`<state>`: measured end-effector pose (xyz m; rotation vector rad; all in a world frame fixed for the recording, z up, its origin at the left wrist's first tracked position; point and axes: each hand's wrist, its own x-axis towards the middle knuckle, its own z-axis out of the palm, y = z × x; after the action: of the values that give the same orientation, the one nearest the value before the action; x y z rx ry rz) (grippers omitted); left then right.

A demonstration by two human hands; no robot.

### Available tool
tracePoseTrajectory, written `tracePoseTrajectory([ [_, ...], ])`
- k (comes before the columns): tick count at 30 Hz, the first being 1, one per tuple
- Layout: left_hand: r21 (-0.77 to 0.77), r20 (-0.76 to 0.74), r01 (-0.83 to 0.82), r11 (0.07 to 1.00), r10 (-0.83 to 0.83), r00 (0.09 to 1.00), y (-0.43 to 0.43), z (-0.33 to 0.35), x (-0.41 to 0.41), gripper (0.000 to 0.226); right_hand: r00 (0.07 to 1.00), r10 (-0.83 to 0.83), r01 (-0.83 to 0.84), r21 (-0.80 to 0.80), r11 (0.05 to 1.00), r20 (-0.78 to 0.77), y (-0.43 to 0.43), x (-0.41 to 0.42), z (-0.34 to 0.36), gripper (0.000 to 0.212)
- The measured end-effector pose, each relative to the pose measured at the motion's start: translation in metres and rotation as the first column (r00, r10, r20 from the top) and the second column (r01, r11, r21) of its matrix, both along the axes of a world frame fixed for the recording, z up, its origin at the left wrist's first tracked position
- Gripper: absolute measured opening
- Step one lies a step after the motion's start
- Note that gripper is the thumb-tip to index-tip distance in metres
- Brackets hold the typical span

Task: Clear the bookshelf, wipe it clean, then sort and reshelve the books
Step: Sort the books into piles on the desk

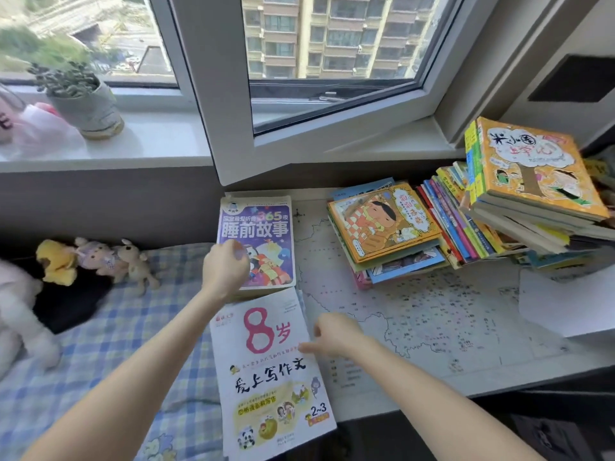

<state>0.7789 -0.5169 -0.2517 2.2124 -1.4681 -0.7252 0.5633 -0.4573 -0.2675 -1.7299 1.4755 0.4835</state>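
Note:
A thick purple storybook (263, 227) lies flat on the desk (416, 387) near the window. My left hand (224, 266) rests on its lower left corner with the fingers curled over the cover; whether it grips the book is unclear. In front of it lies a white workbook with a big pink 8 (266, 377), hanging over the desk's front edge. My right hand (332, 332) touches the workbook's right edge, fingers loosely bent. Leaning piles of children's books stand at the right: an orange picture book (382, 221) tops one, and a yellow comic book (532, 168) tops the tallest.
A map sheet (432, 311) covers the desk top. White paper (565, 301) lies at the right. To the left is a bed with a blue checked sheet (100, 361) and plush toys (96, 261). A potted plant (80, 94) stands on the windowsill; the window sash (332, 128) swings inward.

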Motion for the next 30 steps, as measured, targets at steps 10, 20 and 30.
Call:
tracePoseTrajectory([
  [10, 0.102, -0.375, 0.151, 0.983, -0.103, 0.921, -0.059, 0.004, -0.114, 0.045, 0.211, -0.872, 0.928, 0.189, 0.320, 0.442, -0.038, -0.086, 0.040, 0.036],
  [20, 0.257, -0.681, -0.023, 0.966, 0.198, 0.705, -0.111, -0.009, -0.167, 0.057, -0.002, -0.930, 0.919, 0.368, 0.143, 0.366, -0.073, -0.106, 0.048, 0.050],
  [30, 0.523, -0.816, 0.191, 0.831, 0.424, 0.392, -0.037, 0.004, -0.144, 0.040, 0.000, -0.931, 0.973, 0.216, 0.084, 0.366, -0.041, -0.117, 0.007, 0.052],
])
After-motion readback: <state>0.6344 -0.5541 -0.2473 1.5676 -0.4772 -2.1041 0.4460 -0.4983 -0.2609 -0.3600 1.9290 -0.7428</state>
